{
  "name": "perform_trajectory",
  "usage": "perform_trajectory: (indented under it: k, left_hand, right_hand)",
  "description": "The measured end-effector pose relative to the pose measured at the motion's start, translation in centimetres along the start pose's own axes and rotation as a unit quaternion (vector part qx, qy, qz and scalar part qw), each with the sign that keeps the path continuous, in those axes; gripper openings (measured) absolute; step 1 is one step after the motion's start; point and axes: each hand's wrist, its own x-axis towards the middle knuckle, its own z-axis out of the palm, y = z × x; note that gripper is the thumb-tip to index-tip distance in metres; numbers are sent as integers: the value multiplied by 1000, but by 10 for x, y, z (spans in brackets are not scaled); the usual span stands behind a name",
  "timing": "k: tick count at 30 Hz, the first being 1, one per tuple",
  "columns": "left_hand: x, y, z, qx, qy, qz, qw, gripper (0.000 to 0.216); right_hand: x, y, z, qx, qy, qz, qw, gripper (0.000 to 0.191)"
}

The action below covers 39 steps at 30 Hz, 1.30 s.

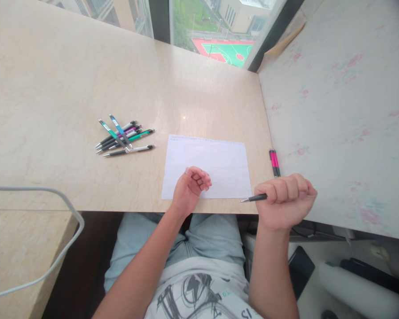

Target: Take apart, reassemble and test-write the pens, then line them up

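A white sheet of paper (216,161) lies on the beige stone table (86,88), near its front edge. My left hand (190,188) rests on the sheet's lower left part, fingers loosely curled, nothing visible in it. My right hand (286,199) is a fist at the table's front right corner, wrapped round a dark pen (254,198) whose tip points left toward the sheet's lower right corner. A pile of several pens (124,136) in teal, blue, pink and white lies left of the sheet. Two pink pens (274,162) lie side by side right of it.
A wall with a faded pink floral pattern (346,110) bounds the table on the right. A window (219,31) runs along the far edge. A grey cable (53,221) loops at the lower left over a lower ledge. My lap shows below the table edge.
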Motion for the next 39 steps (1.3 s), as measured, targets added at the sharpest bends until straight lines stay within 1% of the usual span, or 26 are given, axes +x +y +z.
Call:
perform_trajectory:
  k: [3,5,11,14,19,25,28,30,32,33,35,36,39]
  left_hand:
    - [0,0,0,-5,-6,2,1000,40]
    - [0,-1,-1,-5,-8,3,1000,37]
    - [-1,-1,-1,1,-9,4,1000,32]
    - [-1,0,0,11,-2,1,1000,33]
    - [0,1,0,20,0,2,1000,32]
    - [0,0,0,21,-15,18,999,27]
    - [-4,7,1,38,-4,36,999,25]
    - [-7,18,-1,90,4,65,994,23]
    - [-10,33,-6,196,17,113,974,20]
    - [-11,42,-11,273,31,140,951,18]
    - [-12,57,-23,421,54,195,884,9]
    - [-12,63,-31,481,53,213,848,6]
    - [-9,75,-50,631,19,248,735,12]
  right_hand:
    - [0,0,2,21,17,-3,1000,43]
    - [0,0,3,26,16,-2,1000,43]
    - [-1,2,3,-6,29,-9,1000,39]
    - [-1,2,3,-9,23,-13,1000,38]
    - [-1,2,3,-36,-3,-9,999,41]
    - [-1,3,6,-33,12,-8,999,40]
    - [-1,3,3,-39,10,-8,999,41]
    - [-1,3,2,-25,21,-7,999,44]
    - [0,3,1,-8,40,-5,999,46]
    - [1,4,2,-4,50,-4,999,47]
    - [2,5,3,-8,62,-1,998,47]
    - [2,6,5,-13,63,3,998,47]
    - [4,12,7,-27,61,31,997,44]
